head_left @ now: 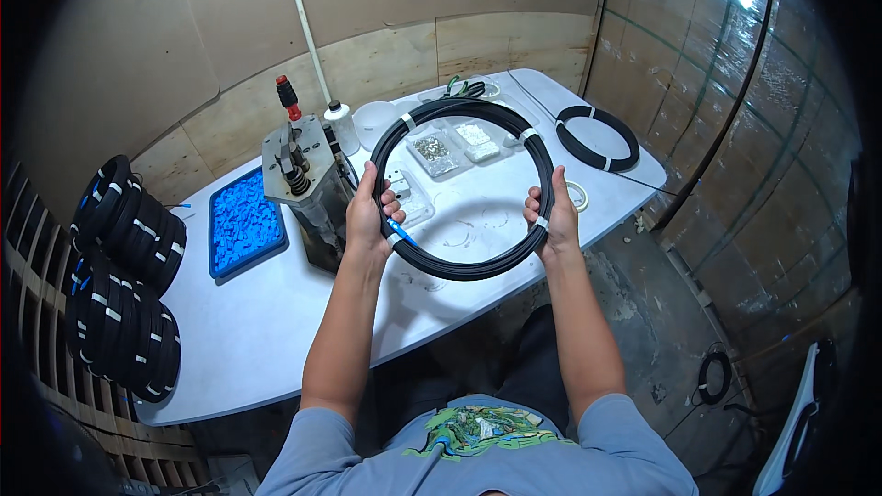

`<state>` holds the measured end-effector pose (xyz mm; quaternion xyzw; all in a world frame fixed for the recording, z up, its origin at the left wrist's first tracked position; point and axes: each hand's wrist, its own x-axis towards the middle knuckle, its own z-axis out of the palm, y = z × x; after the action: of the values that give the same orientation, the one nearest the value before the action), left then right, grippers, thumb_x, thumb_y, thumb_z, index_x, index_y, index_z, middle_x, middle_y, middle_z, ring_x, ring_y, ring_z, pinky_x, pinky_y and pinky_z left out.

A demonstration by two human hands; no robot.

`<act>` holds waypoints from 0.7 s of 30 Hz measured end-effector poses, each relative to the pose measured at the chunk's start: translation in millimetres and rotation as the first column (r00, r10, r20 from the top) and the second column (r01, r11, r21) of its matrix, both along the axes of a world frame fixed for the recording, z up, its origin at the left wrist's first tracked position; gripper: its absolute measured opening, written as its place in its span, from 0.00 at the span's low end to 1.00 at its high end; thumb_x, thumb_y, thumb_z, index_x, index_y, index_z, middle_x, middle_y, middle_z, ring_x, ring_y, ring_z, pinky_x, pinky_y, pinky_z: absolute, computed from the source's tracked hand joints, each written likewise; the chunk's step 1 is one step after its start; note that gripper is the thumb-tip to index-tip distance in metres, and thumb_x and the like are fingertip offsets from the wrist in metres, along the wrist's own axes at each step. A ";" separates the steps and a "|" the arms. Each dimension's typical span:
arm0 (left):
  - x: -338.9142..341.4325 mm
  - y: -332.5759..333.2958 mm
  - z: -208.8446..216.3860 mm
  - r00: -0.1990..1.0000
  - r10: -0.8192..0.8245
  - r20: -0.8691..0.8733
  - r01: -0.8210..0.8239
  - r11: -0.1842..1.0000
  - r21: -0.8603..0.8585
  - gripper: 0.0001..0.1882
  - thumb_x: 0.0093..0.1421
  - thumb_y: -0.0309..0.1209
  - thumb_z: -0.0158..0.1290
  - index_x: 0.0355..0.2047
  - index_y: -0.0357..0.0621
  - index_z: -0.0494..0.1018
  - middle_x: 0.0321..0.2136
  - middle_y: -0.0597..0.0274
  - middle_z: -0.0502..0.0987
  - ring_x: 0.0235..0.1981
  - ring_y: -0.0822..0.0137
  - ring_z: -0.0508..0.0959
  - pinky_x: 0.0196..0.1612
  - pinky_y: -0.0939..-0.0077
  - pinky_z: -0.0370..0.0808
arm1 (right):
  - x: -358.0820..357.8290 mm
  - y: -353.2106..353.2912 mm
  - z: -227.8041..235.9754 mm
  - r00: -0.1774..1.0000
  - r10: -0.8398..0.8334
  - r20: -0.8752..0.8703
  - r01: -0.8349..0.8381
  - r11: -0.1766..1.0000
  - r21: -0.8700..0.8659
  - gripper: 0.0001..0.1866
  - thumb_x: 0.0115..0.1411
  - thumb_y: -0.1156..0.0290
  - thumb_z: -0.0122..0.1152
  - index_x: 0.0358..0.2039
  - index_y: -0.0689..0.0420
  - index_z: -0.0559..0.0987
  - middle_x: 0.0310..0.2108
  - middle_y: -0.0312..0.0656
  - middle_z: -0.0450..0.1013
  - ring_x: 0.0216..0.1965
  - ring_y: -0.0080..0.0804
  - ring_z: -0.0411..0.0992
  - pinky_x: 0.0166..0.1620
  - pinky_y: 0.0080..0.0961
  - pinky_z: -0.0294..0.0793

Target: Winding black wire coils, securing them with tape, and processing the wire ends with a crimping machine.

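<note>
I hold a round coil of thin black cable (459, 115) up over the white table (257, 321), bound with white tape bands. My left hand (370, 213) grips its left side, where a small blue connector sticks out by my thumb. My right hand (551, 213) grips its right side at a white band. Through the ring I see small clear trays of metal parts (434, 152) lying on the table.
A grey metal press tool with a red handle (299, 174) stands left of my left hand. A blue tray of blue parts (243, 220) lies beyond it. Another black coil (597, 138) lies at the table's right. Stacked black coils (124, 276) sit at the far left.
</note>
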<state>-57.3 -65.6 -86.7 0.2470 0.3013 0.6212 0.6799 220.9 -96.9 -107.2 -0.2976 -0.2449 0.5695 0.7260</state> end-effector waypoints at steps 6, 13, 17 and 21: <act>-2.3 -4.5 -9.6 0.996 0.060 0.069 -0.060 0.998 -0.007 0.22 0.65 0.54 0.53 0.31 0.48 0.65 0.16 0.75 0.61 0.14 0.80 0.62 0.17 0.84 0.61 | -18.9 -19.4 16.1 0.998 0.054 0.020 -0.053 0.998 -0.028 0.28 0.65 0.40 0.53 0.46 0.55 0.71 0.37 0.42 0.72 0.34 0.28 0.75 0.28 0.18 0.75; 12.2 -25.2 3.7 0.990 0.138 -0.015 -0.137 0.990 0.016 0.22 0.67 0.53 0.51 0.30 0.49 0.63 0.17 0.74 0.61 0.15 0.80 0.61 0.19 0.82 0.62 | -15.8 -11.8 4.9 0.994 0.053 0.094 -0.048 0.998 -0.051 0.21 0.64 0.68 0.59 0.56 0.54 0.67 0.36 0.39 0.69 0.28 0.24 0.67 0.26 0.21 0.70; 11.1 -28.1 3.1 0.979 0.180 -0.092 -0.170 0.979 0.109 0.19 0.67 0.49 0.52 0.29 0.49 0.64 0.17 0.74 0.61 0.15 0.80 0.61 0.18 0.81 0.63 | -17.9 -8.0 -8.5 0.998 0.060 0.024 -0.059 0.997 -0.055 0.24 0.63 0.72 0.59 0.59 0.52 0.66 0.35 0.39 0.68 0.26 0.25 0.66 0.26 0.22 0.69; 8.1 -25.8 -3.4 0.963 0.196 -0.183 -0.144 0.954 0.262 0.16 0.65 0.42 0.57 0.29 0.49 0.64 0.17 0.73 0.62 0.14 0.79 0.63 0.18 0.79 0.64 | -19.7 -9.2 -13.7 0.999 0.051 -0.003 -0.051 0.998 0.031 0.28 0.61 0.77 0.56 0.62 0.50 0.65 0.32 0.37 0.68 0.25 0.23 0.66 0.27 0.23 0.69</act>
<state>-49.2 -91.4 -90.1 0.3657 0.3111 0.6813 0.5526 201.2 -106.2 -120.9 -0.2791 -0.2598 0.5846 0.7162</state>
